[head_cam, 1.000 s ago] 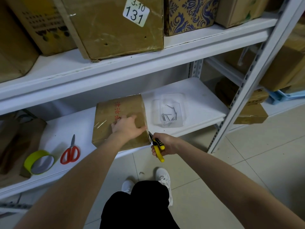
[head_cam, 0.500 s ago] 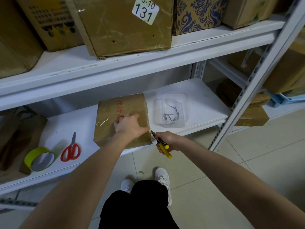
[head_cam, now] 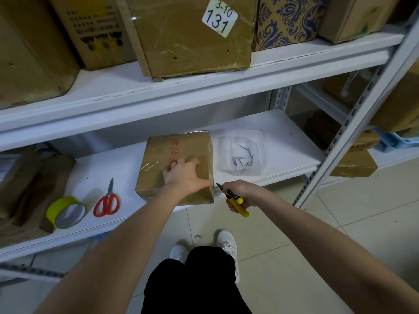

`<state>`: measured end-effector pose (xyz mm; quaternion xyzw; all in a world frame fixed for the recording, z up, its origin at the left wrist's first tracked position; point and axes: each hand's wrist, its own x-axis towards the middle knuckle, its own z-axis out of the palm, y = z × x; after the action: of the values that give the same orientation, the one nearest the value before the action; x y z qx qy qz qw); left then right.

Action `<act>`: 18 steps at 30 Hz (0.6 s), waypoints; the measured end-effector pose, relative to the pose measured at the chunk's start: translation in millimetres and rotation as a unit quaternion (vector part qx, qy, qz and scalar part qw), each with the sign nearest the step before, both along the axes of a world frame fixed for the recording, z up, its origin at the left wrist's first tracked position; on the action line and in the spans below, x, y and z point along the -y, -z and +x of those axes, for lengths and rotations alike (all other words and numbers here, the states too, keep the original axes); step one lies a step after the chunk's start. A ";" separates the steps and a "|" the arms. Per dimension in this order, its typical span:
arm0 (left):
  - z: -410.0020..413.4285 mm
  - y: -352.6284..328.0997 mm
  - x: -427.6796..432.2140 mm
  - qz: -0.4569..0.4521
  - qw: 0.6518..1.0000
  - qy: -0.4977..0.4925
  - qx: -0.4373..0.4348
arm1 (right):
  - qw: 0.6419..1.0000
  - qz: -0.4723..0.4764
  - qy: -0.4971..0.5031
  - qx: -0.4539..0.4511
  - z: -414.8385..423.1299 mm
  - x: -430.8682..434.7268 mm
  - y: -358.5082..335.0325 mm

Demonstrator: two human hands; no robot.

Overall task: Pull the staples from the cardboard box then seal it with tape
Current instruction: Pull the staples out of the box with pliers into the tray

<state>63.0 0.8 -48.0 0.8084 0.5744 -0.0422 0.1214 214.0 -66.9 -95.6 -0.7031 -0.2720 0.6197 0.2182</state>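
Subject item: a brown cardboard box (head_cam: 181,146), flat and rectangular, wrapped in glossy clear film, with red characters printed on its top face. It lies flat on the lower white metal shelf (head_cam: 108,164), about midway along the shelf's length, with its near side at the front edge.

Left hand (head_cam: 183,175): laid palm-down on the near half of the box top. Fingers are extended and spread toward the printed characters; the thumb lies along the box's near right corner. The hand presses on the box and grasps nothing.

Right hand (head_cam: 240,193): held just off the front edge of the shelf, to the right of the box, with its fingers wrapped round a small pair of pliers with yellow-and-black handles (head_cam: 233,198). The dark metal tip points at the box's right side near its front corner and sits just beside it; contact cannot be confirmed.

On the shelf to the right of the box, near it but apart, stands a shallow clear plastic tray (head_cam: 224,146) holding a loose cluster of thin metal staples (head_cam: 241,160).

To the left of the box, near the front edge, lie red-handled scissors (head_cam: 107,200), blades pointing toward the back. Further left, a roll of yellow-green tape (head_cam: 65,211) rests tilted on its side, against a brown paper bag (head_cam: 29,177) at the shelf's left end.

The upper shelf (head_cam: 204,87) carries several larger cardboard cartons; one bears a white label reading "3-10 131" (head_cam: 219,18).
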 end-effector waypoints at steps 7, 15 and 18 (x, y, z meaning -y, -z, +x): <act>-8.4 -2.6 6.5 -0.010 1.000 0.011 0.010 | 0.999 -0.006 -0.025 0.030 -4.8 1.8 -1.2; -24.7 1.1 7.8 -0.020 0.999 0.024 0.024 | 0.997 -0.019 -0.059 -0.039 0.3 27.1 -4.5; -35.8 1.2 3.5 -0.022 0.999 0.026 0.009 | 0.999 0.028 0.025 0.013 17.1 20.5 -3.7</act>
<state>27.2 -2.7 -49.3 0.8203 0.5513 -0.0506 0.1437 231.0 -87.4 -91.9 -0.7110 -0.2749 0.5971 0.2499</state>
